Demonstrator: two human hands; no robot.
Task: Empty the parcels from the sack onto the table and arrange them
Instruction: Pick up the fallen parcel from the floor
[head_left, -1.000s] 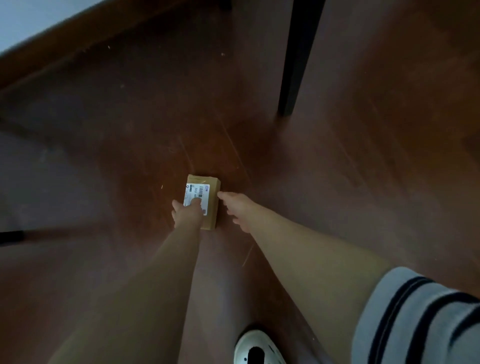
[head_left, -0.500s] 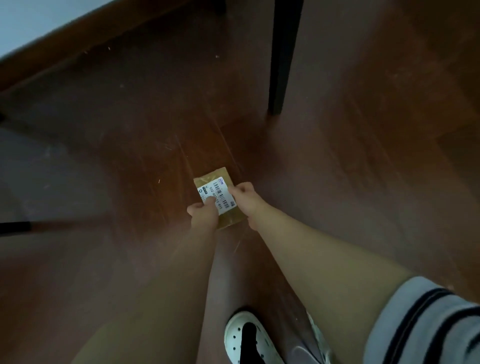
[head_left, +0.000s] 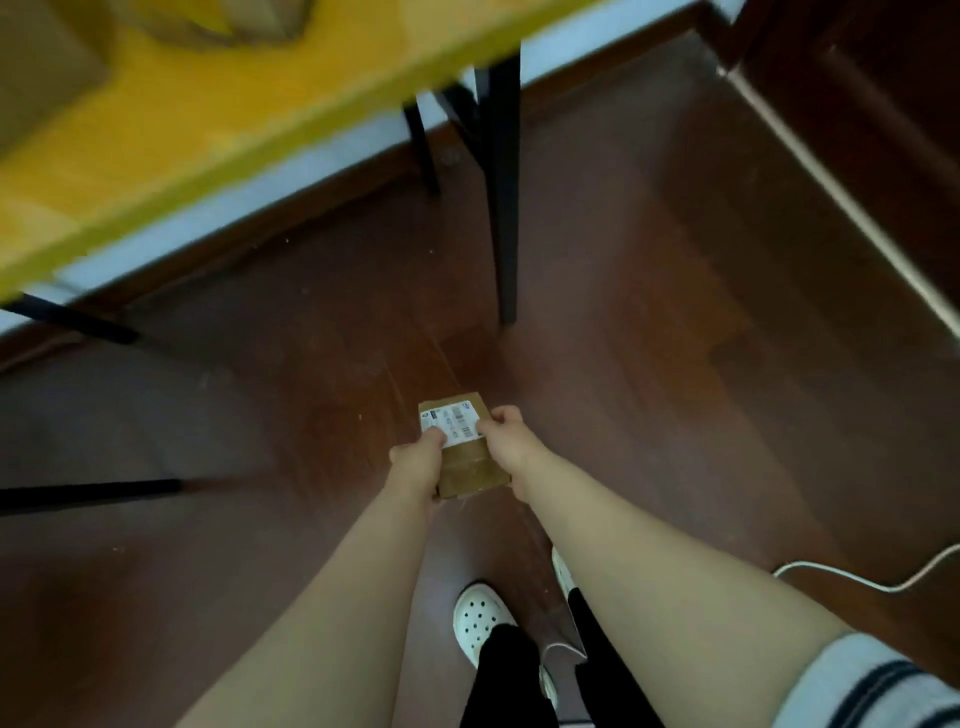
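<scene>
Parcel (head_left: 462, 447) is held in both hands just above the floor (head_left: 649, 415), in front of the desk (head_left: 208, 130) and near its black leg (head_left: 506, 208). Left hand (head_left: 415, 465) is clamped on the near-left edge, thumb laid on the white label (head_left: 454, 423). Right hand (head_left: 506, 439) is clamped on the right edge, fingers (head_left: 500, 417) curled round it. Both sets of fingers are pinched on the cardboard, not spread.

Step judged: a stray parcel is being recovered from the floor for return to the desk. Blurred brown shapes (head_left: 47, 78) are seen on the yellow top, but they are too smeared to be told as boxes or sack.

Next move: parcel to be raised past the desk edge, clear of the leg, then set flat on a bare yellow patch, label up, lined up with the rest. Two-hand grip can be kept. The box looks small and rigid, so slip risk is judged low. White cable (head_left: 857, 577) on the floor at right is to be avoided underfoot.

Change vs earlier: a second ago the parcel lay flat on the floor, left hand on it, right hand only reaching its edge. Half a second ago it was gripped by both hands and tilted. Now it is lifted, and the view has been raised so the desk top is in sight.
</scene>
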